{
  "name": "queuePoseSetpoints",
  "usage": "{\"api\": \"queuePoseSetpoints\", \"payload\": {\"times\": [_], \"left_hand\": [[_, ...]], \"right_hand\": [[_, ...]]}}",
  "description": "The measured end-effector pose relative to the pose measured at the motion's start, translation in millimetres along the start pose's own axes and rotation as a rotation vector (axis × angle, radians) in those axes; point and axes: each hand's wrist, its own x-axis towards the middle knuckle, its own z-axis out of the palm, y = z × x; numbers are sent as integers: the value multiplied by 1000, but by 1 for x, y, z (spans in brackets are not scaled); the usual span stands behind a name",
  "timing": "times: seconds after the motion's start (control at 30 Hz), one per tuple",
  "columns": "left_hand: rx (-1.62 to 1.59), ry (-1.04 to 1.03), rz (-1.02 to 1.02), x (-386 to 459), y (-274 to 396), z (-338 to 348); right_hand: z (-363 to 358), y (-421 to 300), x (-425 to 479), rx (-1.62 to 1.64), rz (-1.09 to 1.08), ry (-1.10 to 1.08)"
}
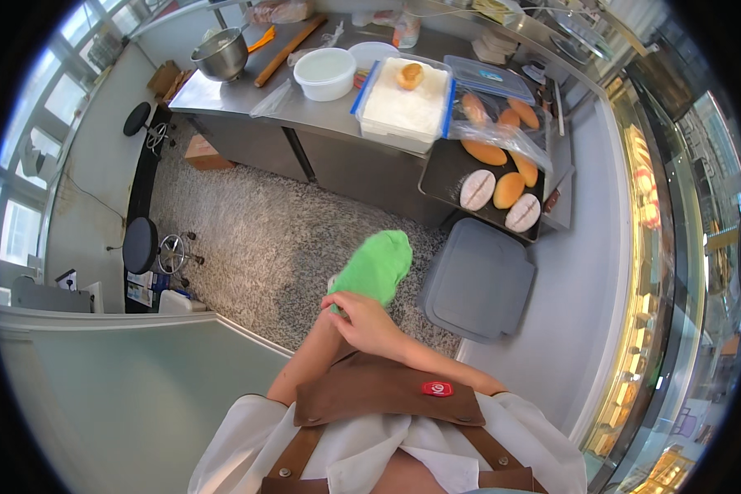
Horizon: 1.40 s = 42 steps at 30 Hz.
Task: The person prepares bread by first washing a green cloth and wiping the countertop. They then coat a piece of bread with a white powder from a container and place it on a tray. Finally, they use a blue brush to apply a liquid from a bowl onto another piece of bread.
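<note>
My left hand is hidden inside a green fabric mitt or glove (373, 268) that points away from me above the floor. The left forearm (309, 361) enters from the lower left, and whether those fingers are closed cannot be told. Crossing over from the right, my right hand (365, 321) pinches the green fabric at the cuff, close to my left wrist. Below both hands is the brown apron (383, 395) I wear over a white top.
A steel worktable (253, 105) holds a mixing bowl (220, 58), rolling pin (290, 50), white tub (325, 77) and box of white powder (401, 105) with a bun. Breads lie on a dark tray (451, 173). A grey lidded bin (478, 281) and rolling stool (141, 245) flank the floor.
</note>
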Motion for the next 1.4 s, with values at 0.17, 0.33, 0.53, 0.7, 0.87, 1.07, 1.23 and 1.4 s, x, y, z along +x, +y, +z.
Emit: {"api": "queuePoseSetpoints", "payload": {"times": [0.17, 0.33, 0.53, 0.7, 0.87, 1.07, 1.23, 1.4], "left_hand": [[-41, 111, 173, 44, 75, -42], [-56, 159, 264, 95, 120, -64], [-42, 215, 355, 117, 141, -73], [7, 318, 481, 132, 167, -82], [103, 421, 558, 162, 186, -81], [303, 916, 662, 203, 191, -58], [-373, 411, 422, 202, 177, -133], [-190, 551, 263, 220, 155, -139]], "right_hand": [[-26, -27, 76, 92, 32, -388], [-36, -26, 229, 1121, 176, -214], [23, 81, 355, 1108, 361, 597], [33, 71, 391, -85, -220, 748], [11, 68, 389, -299, -291, 538], [-19, 32, 369, 1949, 381, 178], [-3, 69, 360, 1156, 522, 292], [-4, 114, 344, 338, 379, 152]]}}
